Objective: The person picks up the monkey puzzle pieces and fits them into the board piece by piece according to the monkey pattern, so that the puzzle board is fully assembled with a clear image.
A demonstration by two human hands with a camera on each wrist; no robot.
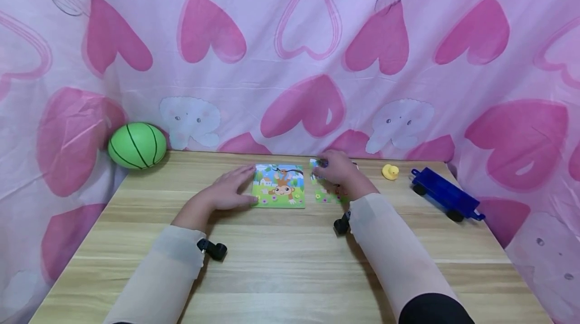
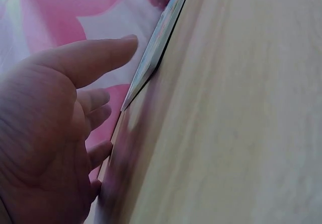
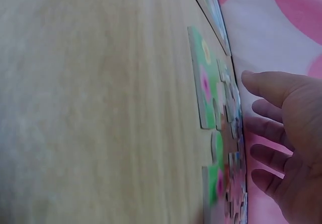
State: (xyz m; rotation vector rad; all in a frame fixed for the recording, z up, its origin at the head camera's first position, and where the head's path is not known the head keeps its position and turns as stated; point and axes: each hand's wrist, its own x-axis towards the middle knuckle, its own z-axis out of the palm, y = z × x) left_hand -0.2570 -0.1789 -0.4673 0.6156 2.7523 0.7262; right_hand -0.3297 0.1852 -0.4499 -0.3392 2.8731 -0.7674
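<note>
A picture puzzle board (image 1: 278,186) with a cartoon monkey lies flat near the back of the table. My left hand (image 1: 228,190) is at its left edge, thumb and fingers spread loosely; in the left wrist view the thumb (image 2: 108,55) points toward the board's edge (image 2: 148,68), and no object is in the hand. To the right of the board are several loose jigsaw pieces (image 1: 323,196), partly hidden by my right hand (image 1: 340,169) above them. In the right wrist view that hand's relaxed fingers (image 3: 269,128) hold nothing visible, close to a green flowered piece (image 3: 202,85).
A green ball (image 1: 137,146) sits at the table's back left corner. Right of the pieces stand a small yellow rubber duck (image 1: 389,172) and a blue toy wagon (image 1: 446,194) with black wheels. A pink heart-patterned curtain (image 1: 254,82) hangs behind the wooden table (image 1: 272,268).
</note>
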